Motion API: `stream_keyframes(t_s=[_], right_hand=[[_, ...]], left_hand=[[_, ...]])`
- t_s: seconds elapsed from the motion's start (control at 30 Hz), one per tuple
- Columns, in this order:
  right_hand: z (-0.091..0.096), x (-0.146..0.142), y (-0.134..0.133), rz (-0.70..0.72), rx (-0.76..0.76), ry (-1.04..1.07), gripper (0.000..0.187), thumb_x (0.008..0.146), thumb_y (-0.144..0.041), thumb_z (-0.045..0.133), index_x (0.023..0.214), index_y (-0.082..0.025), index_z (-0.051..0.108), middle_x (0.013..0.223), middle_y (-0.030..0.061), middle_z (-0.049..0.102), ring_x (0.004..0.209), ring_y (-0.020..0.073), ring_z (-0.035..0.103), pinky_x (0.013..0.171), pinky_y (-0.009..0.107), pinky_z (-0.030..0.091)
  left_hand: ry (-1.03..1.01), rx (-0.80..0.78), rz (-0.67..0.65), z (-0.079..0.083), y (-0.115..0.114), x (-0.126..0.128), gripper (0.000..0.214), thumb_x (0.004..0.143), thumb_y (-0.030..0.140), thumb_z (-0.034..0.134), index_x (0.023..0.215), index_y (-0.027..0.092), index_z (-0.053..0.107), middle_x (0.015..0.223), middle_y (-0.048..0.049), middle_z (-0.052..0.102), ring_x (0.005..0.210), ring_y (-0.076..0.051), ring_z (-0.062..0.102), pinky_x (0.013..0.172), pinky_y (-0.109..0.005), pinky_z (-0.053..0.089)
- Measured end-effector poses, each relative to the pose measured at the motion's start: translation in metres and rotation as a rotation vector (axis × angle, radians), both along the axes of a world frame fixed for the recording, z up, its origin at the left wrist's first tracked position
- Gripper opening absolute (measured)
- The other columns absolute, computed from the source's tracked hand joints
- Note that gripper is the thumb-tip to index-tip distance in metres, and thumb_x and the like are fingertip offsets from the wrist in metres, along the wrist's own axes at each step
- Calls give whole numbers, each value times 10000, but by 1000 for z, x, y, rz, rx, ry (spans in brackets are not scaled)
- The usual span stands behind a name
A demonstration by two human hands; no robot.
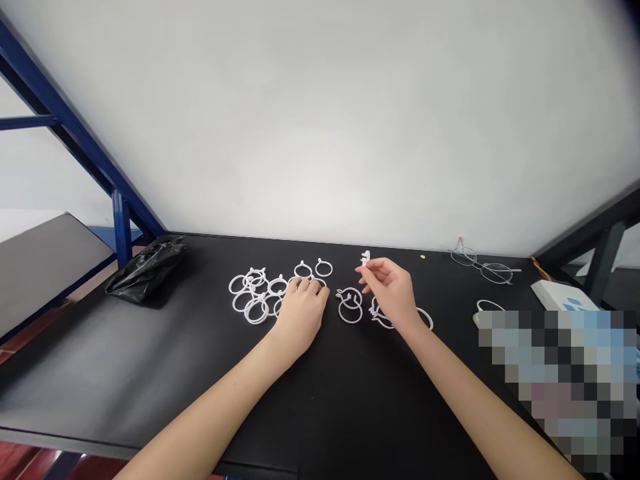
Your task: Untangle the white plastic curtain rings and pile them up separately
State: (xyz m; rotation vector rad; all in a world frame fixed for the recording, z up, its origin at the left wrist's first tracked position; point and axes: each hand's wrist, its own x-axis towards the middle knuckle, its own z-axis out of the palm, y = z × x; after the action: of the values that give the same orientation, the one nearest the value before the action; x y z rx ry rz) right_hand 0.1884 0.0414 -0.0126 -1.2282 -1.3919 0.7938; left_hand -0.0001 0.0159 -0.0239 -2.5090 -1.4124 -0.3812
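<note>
My left hand (303,310) lies over the right side of a loose cluster of white plastic rings (256,311), each with a small knob. Its fingers bend down and together among them, and whatever they pinch is hidden. Behind its fingertips, two more rings (324,268) rest on the black table. My right hand (391,288) is closed, with thumb and fingertips pinching a small white plastic clip (366,257) held upright. Below and left of that hand lie two overlapping white rings with clips attached (351,311). More ringed clips (383,321) are partly covered by the right hand.
A crumpled black plastic bag (147,270) sits at the table's left end. Wire-rimmed glasses (495,272) lie at the back right, with a white box (563,297) nearer. Blue metal framing (120,227) rises at left; a white wall (310,133) stands behind the table (175,373).
</note>
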Motion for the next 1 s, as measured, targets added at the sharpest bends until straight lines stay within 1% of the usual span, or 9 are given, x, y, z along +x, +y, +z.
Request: stream_keyframes(t_s=[0.07,0.2,0.3,0.37,0.47,0.53,0.67,0.87,1.0], right_hand=[[-3,-3,-8,-26,17,72,235,782,-387,678,792,-183,563,802,71,690,669,186,663,551,294,551],[-7,-3,-15,19,62,-42,234,818,-403,665,814,-181,592,793,70,690,700,193,682,609,300,557],[-6,-1,-17,9,84,-92,246,822,-416,664,793,-187,581,753,60,685,672,198,687,581,291,546],[-4,-1,-18,-7,110,-114,237,833,-411,655,787,-191,578,753,57,686,664,199,691,582,292,548],[-3,-2,-21,14,178,-177,194,860,-378,629,801,-199,584,751,42,685,660,188,692,615,292,556],[-1,-2,-23,48,237,-232,180,872,-357,616,786,-204,578,706,21,671,635,172,681,613,278,549],[2,-4,-27,45,334,-295,266,871,-345,620,670,-201,524,565,-23,586,500,120,591,520,231,494],[-1,-12,-37,110,412,-320,252,881,-298,609,664,-199,530,547,-32,588,466,96,556,483,208,455],[-3,-19,-43,153,516,-356,270,868,-297,626,646,-199,509,528,-44,550,440,79,502,443,196,423]], left_hand=[[-41,3,-4,0,0,1,171,889,114,464,952,162,616,919,-92,642,883,-255,590,909,-446,430],[-175,20,-59,1,0,3,172,934,167,432,977,173,599,960,-85,635,895,-241,580,877,-424,448],[-319,35,-89,1,-1,6,199,940,178,433,1095,182,558,1027,-87,631,938,-236,580,863,-405,464],[-419,33,-106,1,-3,8,276,937,196,454,1210,181,496,1107,-101,616,995,-239,579,878,-403,477],[-523,12,-176,0,-6,11,459,924,224,502,1359,184,360,1261,-130,552,1145,-248,541,964,-412,472],[-561,-4,-225,-2,-8,13,562,911,236,532,1414,201,286,1330,-141,506,1225,-257,503,1009,-425,460],[-623,-30,-264,-2,-12,16,664,885,235,570,1453,221,225,1365,-152,473,1261,-268,488,1007,-436,481],[-731,-74,-384,-2,-18,19,656,873,201,585,1439,220,253,1322,-153,490,1206,-247,530,957,-403,523],[-830,-34,-392,-4,-15,17,509,864,195,604,1335,235,414,1163,-110,528,1007,-202,608,818,-347,574]])
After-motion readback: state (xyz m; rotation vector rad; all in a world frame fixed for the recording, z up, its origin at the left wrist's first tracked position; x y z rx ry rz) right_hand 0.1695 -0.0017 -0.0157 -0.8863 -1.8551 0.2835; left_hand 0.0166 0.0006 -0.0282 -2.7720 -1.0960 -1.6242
